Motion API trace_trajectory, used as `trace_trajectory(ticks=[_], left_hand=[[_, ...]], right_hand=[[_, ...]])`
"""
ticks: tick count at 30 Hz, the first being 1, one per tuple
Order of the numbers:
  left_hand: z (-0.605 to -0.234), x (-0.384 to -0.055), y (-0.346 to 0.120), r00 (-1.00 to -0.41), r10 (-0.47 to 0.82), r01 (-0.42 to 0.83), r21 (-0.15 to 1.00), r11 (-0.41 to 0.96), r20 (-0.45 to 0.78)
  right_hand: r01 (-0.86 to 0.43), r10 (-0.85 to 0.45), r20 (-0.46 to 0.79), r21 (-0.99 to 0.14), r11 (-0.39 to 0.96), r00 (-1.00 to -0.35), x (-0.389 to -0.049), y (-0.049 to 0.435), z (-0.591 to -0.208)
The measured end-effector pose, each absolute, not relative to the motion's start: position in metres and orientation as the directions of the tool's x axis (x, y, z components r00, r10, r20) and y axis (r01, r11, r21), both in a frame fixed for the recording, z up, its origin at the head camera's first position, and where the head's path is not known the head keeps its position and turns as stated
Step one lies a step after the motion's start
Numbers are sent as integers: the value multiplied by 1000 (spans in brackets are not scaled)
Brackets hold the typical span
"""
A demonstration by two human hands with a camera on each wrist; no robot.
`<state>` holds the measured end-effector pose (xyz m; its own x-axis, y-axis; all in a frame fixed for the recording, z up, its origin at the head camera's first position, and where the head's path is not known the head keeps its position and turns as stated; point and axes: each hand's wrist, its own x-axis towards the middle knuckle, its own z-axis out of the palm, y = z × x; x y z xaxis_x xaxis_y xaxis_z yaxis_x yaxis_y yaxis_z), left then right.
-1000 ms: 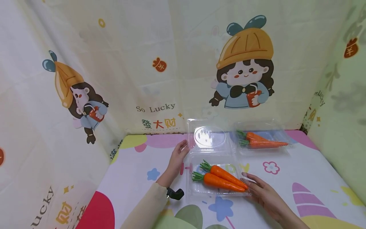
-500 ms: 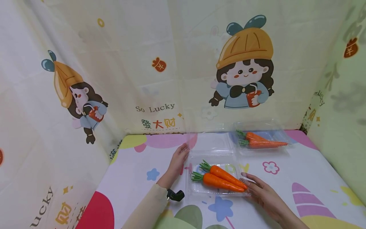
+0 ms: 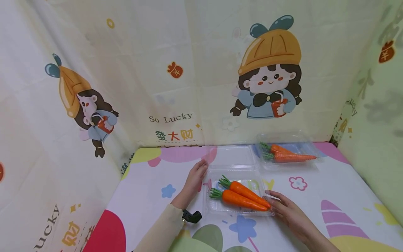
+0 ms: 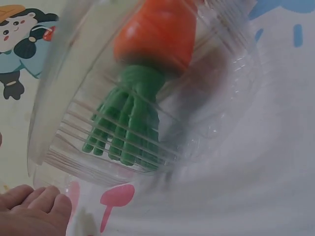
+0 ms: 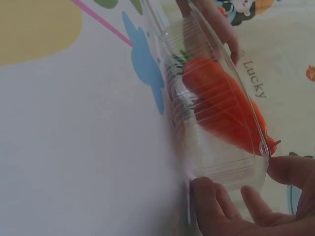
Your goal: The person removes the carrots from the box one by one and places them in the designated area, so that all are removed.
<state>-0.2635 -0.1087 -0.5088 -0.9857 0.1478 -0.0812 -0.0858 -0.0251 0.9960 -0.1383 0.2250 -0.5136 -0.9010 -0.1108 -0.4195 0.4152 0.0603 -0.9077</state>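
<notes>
A clear plastic clamshell box lies unfolded on the table, its see-through lid on the far side. Two orange carrots with green tops lie side by side in its base, tips toward the right. My left hand is at the box's left side near the hinge, fingers extended. In the left wrist view its fingertips show below the box's ribbed wall. My right hand holds the box's near right corner, with the thumb at the rim and the fingers against the wall.
A second clear box, with more carrots inside, stands behind and to the right, close to the back curtain. A patterned cloth covers the table. Curtains rise on both sides. A black device sits at my left wrist.
The lid's bright oval glare has faded, and its upper edge stands out less. My left hand has moved slightly toward me. My right hand keeps its hold; the carrots stay in the base.
</notes>
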Motion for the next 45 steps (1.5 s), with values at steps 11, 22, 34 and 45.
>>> trace_trajectory(ticks=[11, 22, 34, 45], left_hand=[[-512, -247, -121, -970, 119, -217, 975, -38, -211], [-513, -216, -140, -935, 219, -302, 950, -76, -279], [-507, -195, -151, -865, 395, -390, 910, -142, -309], [-515, -192, -158, -832, 451, -430, 889, -158, -322]], right_hand=[[218, -50, -250, -912, 347, -967, -145, 231, -501], [-52, -91, 12, -893, 447, -996, -157, 225, -472], [-68, -281, -76, -880, 470, -957, -164, 222, -460], [-140, -402, -83, -858, 495, -912, -171, 199, -462]])
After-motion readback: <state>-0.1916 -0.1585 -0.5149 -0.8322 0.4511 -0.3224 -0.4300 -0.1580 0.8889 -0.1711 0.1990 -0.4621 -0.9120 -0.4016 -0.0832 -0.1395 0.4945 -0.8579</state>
